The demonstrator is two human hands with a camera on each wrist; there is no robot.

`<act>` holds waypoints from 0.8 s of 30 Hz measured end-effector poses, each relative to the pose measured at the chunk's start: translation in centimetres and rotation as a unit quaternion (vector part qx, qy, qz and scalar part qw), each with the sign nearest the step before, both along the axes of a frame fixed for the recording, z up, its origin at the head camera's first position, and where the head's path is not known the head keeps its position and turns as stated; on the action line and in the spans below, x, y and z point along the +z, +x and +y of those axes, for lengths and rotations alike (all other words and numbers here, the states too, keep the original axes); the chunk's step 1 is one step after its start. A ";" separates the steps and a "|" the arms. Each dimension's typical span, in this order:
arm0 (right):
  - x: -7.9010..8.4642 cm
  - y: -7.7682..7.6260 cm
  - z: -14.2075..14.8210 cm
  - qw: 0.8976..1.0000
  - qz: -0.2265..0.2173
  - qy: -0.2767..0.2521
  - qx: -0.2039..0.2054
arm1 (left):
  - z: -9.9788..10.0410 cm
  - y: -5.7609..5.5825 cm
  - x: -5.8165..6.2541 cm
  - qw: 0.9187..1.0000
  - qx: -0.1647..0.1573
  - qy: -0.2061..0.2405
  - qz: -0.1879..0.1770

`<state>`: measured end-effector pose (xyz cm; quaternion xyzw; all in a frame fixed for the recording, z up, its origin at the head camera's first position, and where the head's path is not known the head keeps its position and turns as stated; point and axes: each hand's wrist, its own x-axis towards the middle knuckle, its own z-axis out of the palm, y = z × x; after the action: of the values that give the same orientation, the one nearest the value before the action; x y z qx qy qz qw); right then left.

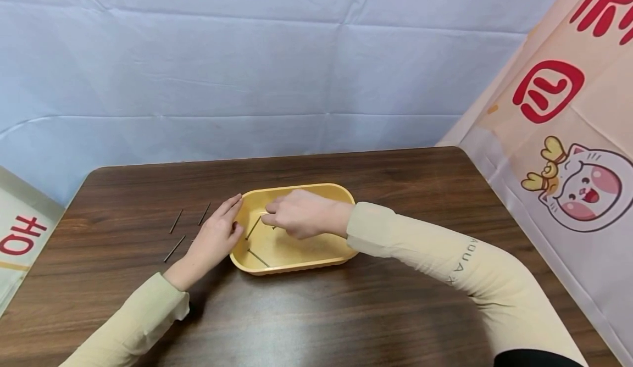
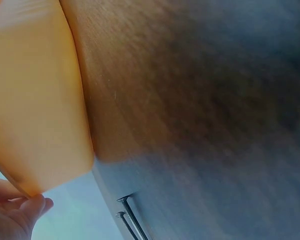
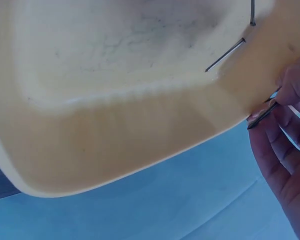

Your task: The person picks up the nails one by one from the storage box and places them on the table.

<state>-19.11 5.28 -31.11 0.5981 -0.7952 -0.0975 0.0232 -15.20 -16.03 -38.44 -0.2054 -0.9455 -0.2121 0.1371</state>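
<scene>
A yellow plastic tray (image 1: 301, 251) lies on the table, with dark nails (image 1: 253, 228) on its floor. At its left end my left hand (image 1: 216, 238) grips the rim, thumb over the inside and fingers along the outside. The left wrist view shows fingertips (image 2: 35, 205) at the tray's edge (image 2: 37, 100). My right hand (image 1: 301, 213) reaches over the tray from the right. In the right wrist view its thumb and fingers pinch a dark nail (image 3: 262, 116); a second dark piece beside it is mostly hidden by the fingers.
Several loose nails (image 1: 176, 221) lie on the brown wooden table (image 1: 395, 301), left of the tray by my left hand. A pale cloth (image 1: 247, 81) hangs behind the table's far edge. On the right hangs a printed banner (image 1: 568, 136).
</scene>
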 end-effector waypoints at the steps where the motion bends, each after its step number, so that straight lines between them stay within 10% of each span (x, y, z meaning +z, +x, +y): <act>1: 0.0 0.0 0.1 1.000 0.001 -0.004 0.000 | 0.0 0.0 0.0 1.000 0.000 0.000 -0.001; 24: -0.3 -0.7 3.0 0.994 0.051 -0.098 0.028 | 0.2 0.1 0.2 1.000 0.004 -0.002 -0.011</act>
<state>-19.85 8.27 -31.37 0.6090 -0.7818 -0.0487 0.1247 -15.13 -15.88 -38.28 -0.2001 -0.9481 -0.2118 0.1271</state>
